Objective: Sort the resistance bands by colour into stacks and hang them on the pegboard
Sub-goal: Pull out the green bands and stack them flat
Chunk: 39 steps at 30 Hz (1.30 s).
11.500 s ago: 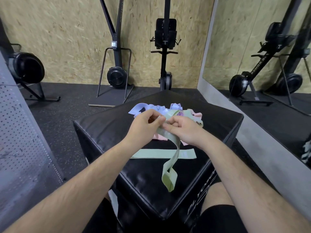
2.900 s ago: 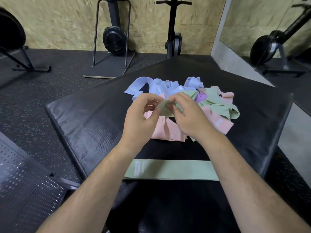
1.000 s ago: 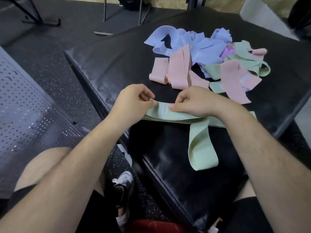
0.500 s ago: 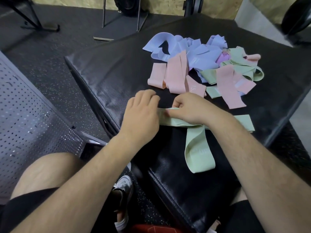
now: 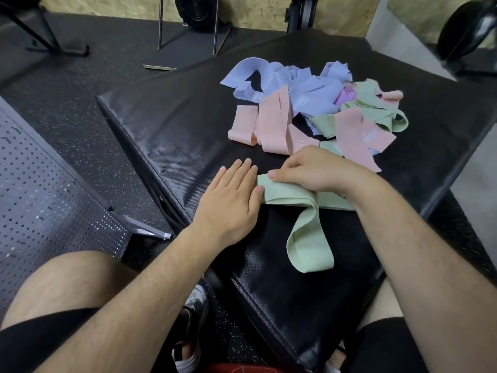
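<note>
The left hand, which a second ago pinched the green band together with the right, has let go and now lies flat on the black plyo box. Its fingers are straight and hold nothing, and its thumb edge just touches the band's left end. The right hand still has that end, with the thumb on top and the fingers curled over it, holding it down onto the flat green band already laid along the near side of the box. The rest of the held band is not flat yet: one loop twists and hangs over the box's front edge. So the green stack seems to be gaining a second piece, which wants straightening. The mixed pile of blue, pink, green and purple bands sits beyond the hands, unsorted, and the pegboard at left looks bare of bands.
</note>
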{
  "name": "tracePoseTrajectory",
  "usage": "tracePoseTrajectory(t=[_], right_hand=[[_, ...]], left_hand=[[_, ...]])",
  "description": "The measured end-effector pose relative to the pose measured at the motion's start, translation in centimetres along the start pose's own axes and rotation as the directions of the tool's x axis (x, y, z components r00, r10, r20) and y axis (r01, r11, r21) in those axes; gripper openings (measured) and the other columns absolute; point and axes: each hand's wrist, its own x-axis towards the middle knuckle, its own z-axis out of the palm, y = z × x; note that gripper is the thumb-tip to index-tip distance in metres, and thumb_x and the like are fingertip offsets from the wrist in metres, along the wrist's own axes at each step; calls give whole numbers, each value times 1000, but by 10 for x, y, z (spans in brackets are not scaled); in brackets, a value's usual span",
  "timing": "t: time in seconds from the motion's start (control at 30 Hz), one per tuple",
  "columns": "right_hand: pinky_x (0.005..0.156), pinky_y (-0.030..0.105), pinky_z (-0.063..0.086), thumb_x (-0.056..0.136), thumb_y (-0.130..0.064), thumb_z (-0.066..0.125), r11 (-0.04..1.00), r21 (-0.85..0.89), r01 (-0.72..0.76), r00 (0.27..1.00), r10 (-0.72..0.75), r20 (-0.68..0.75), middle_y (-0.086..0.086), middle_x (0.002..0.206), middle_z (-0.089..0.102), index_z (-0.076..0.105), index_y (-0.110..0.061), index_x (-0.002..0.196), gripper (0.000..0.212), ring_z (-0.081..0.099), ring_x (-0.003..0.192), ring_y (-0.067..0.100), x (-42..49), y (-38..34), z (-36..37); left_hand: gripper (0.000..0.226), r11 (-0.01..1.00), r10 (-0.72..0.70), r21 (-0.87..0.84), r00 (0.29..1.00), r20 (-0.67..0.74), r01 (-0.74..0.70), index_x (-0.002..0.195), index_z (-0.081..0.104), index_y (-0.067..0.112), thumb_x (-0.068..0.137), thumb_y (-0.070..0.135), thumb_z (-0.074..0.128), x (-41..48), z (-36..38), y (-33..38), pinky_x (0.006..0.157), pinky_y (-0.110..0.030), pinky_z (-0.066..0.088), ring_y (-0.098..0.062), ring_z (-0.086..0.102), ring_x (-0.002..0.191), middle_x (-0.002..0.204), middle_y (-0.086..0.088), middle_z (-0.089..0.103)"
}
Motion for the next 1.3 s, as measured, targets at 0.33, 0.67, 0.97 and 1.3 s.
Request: tracePoseTrajectory(t=[0.33, 0.67, 0.97, 1.3], right_hand=[[61, 22, 39, 85, -49, 77, 998, -64, -1, 998, 5, 59, -12, 60, 58, 73, -13, 76, 37, 51, 58, 4, -15, 3, -21], [61, 23, 40, 81, -46, 81, 997, -73, -4, 1000, 4, 6, -15, 59, 59, 75, -23, 81, 24, 53, 59, 1, -14, 10, -25], [75, 33, 52, 81, -51, 78, 973, -210, -90, 995, 79, -59, -2, 88, 70, 71, -21, 83, 30, 66, 85, 17, -9, 15, -6], [72, 29, 49, 82, -56, 74, 982, -186, -23, 999, 14, -50, -9, 76, 69, 71, -25, 72, 32, 63, 78, 9, -14, 21, -17]], left_hand=[[73, 1000, -13, -23, 1000, 20, 14, 154, 34, 15, 97, 50, 7, 1, -2, -1, 122, -30, -2, -15, 16, 152, 163, 0, 27], [80, 999, -27, -40, 997, 67, 30, 157, 23, 17, 93, 61, 3, 2, -6, -1, 123, -30, -3, -12, 9, 153, 165, 5, 18], [72, 974, -5, 227, 1000, -22, 10, 145, 46, 2, 98, 51, 20, 2, -17, 13, 124, -43, 8, -29, 22, 150, 156, -14, 39], [78, 995, 97, -20, 990, 100, -96, 158, 24, 16, 94, 56, 3, 15, 4, 36, 125, -32, 2, -14, 8, 153, 165, 1, 19]])
